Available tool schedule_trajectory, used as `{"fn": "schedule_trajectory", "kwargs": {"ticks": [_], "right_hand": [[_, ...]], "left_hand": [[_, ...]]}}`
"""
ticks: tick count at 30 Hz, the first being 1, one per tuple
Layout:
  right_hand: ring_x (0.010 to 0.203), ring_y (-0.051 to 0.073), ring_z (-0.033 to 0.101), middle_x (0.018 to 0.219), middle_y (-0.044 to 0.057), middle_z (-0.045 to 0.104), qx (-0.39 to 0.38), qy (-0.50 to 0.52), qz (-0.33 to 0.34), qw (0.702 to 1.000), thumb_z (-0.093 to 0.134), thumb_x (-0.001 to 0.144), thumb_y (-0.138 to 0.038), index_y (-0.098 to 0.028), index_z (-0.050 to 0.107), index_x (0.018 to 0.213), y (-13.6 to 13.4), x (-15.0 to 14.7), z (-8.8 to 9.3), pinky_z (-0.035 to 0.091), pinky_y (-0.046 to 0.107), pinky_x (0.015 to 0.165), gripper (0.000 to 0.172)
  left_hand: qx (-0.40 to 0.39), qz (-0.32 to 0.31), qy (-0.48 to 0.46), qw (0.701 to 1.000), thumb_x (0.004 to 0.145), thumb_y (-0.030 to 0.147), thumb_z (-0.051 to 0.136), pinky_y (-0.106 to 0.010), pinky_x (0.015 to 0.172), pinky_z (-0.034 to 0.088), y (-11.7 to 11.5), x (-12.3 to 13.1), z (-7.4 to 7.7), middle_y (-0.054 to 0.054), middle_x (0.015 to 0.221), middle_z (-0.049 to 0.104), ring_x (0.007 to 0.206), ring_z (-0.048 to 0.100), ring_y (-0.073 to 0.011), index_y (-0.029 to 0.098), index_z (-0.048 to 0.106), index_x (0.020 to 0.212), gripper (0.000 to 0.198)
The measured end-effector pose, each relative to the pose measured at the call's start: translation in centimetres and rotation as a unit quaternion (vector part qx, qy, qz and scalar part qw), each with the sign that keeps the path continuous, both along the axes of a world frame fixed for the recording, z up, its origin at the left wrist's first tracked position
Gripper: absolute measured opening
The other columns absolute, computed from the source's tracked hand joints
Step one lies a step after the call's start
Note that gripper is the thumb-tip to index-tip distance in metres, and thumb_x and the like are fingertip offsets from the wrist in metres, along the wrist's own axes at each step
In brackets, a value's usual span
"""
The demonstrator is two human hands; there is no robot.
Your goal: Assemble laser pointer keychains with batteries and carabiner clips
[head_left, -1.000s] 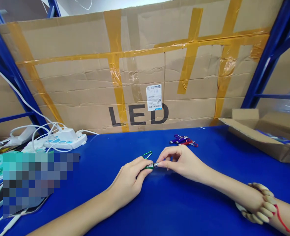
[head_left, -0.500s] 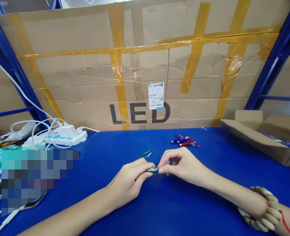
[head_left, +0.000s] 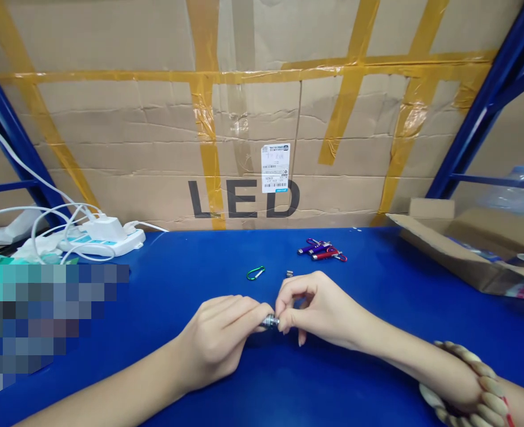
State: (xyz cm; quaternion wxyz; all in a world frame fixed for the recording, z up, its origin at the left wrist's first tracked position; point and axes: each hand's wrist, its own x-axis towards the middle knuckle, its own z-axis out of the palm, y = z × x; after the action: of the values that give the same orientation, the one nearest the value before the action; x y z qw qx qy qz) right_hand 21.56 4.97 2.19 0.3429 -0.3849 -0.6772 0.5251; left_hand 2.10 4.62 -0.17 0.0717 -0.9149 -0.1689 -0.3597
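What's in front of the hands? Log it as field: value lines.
left hand: grips mini torch, body hidden in the fist
right hand: fingertips pinch the torch's silver end
loose behind: green carabiner, small silver part
farther back: purple and red torches
surface: blue table
right wrist: bead bracelet

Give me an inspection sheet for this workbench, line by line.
Surface: blue tabletop, smooth.
Work items: keychain flashlight, silver end showing, pinched between both hands.
Clutter: green carabiner, small silver part, purple and red flashlights lying loose behind the hands.
Hands: left hand and right hand both closed on the flashlight.
Cables: white cables run into a power strip, far left.
Surroundings: taped cardboard LED box, open carton at right, blue rack posts.
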Motion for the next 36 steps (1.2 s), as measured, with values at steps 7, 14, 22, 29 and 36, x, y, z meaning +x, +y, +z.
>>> {"fn": "schedule_trajectory", "kwargs": {"ticks": [7,14,22,29,36], "right_hand": [[0.042,0.006,0.050,0.049,-0.002,0.056,-0.171,0.031,0.009,0.985,0.078,0.051,-0.036,-0.013,0.059,0.055,-0.3,-0.2,0.1,0.045,0.014,0.034,0.030],[0.040,0.001,0.040,0.048,-0.005,0.048,-0.205,0.026,-0.002,0.978,0.078,0.053,-0.040,-0.012,0.058,0.057,0.4,0.1,-0.1,0.037,0.008,0.030,0.034],[0.043,0.006,0.052,0.066,0.000,0.060,0.151,-0.018,-0.099,0.983,0.075,0.061,-0.038,-0.014,0.066,0.081,1.4,0.3,-1.0,0.046,0.017,0.036,0.032],[0.066,0.010,0.061,0.073,0.002,0.067,0.484,-0.085,-0.048,0.870,0.064,0.077,-0.020,-0.019,0.071,0.078,1.6,1.4,-0.7,0.050,0.019,0.060,0.007],[0.064,0.009,0.060,0.071,0.001,0.066,0.507,-0.080,-0.058,0.856,0.061,0.078,-0.014,-0.017,0.068,0.074,0.9,1.0,-1.0,0.047,0.018,0.060,0.009]], "left_hand": [[0.083,0.035,0.005,0.996,0.083,0.002,0.039,-0.023,0.060,0.049,0.2,-0.1,0.1,-0.008,0.093,0.069,0.072,0.065,-0.0145,0.014,0.051,0.114,0.035],[0.007,0.006,-0.036,0.999,0.085,0.004,0.042,-0.023,0.071,0.052,0.8,0.3,0.1,-0.007,0.095,0.068,0.081,0.064,-0.0139,0.014,0.053,0.114,0.033],[-0.147,0.038,-0.082,0.985,0.087,0.010,0.044,-0.021,0.065,0.048,1.5,0.7,-0.1,-0.004,0.079,0.064,0.069,0.059,-0.0116,0.015,0.062,0.095,0.020],[-0.197,0.045,-0.052,0.978,0.088,0.013,0.042,-0.021,0.065,0.045,1.3,0.7,0.2,-0.002,0.077,0.063,0.070,0.058,-0.0121,0.017,0.060,0.094,0.019],[-0.226,0.032,-0.012,0.973,0.090,0.014,0.036,-0.021,0.069,0.045,0.7,0.6,0.4,-0.002,0.080,0.062,0.074,0.059,-0.0118,0.017,0.054,0.096,0.019]]}}
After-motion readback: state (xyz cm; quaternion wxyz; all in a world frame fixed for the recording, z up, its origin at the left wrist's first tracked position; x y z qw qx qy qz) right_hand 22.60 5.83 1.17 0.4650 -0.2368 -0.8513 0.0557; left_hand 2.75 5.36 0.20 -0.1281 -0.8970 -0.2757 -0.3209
